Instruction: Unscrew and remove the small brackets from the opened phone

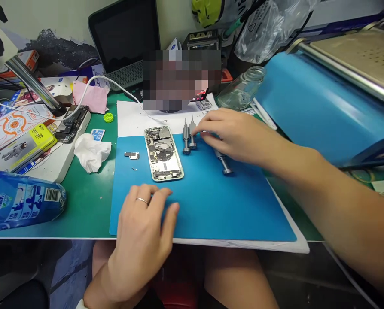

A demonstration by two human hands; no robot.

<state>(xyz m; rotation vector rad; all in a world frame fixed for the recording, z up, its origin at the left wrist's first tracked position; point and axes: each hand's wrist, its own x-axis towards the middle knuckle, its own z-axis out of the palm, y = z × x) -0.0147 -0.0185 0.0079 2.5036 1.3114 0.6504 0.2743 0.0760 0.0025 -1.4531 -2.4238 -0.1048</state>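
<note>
An opened phone (164,153) with its inner parts bare lies on the blue mat (230,206). To its right are two grey screwdrivers (186,139), side by side with their tips pointing away from me. My right hand (226,133) reaches over from the right, fingers apart, fingertips at the right one of that pair; whether they touch it I cannot tell. Partly hidden beneath this hand lies another screwdriver (223,164). My left hand (145,234), wearing a ring, hovers over the mat's near edge with loosely bent fingers and nothing in it. Left of the phone is a small metal part (132,155).
A crumpled tissue (92,152), a blue pouch (24,201) and a white box (66,156) bearing phone parts stand left. Behind are a dark screen (124,38) and a blurred-out patch. A glass jar (242,88) and a blue machine (311,107) occupy the right.
</note>
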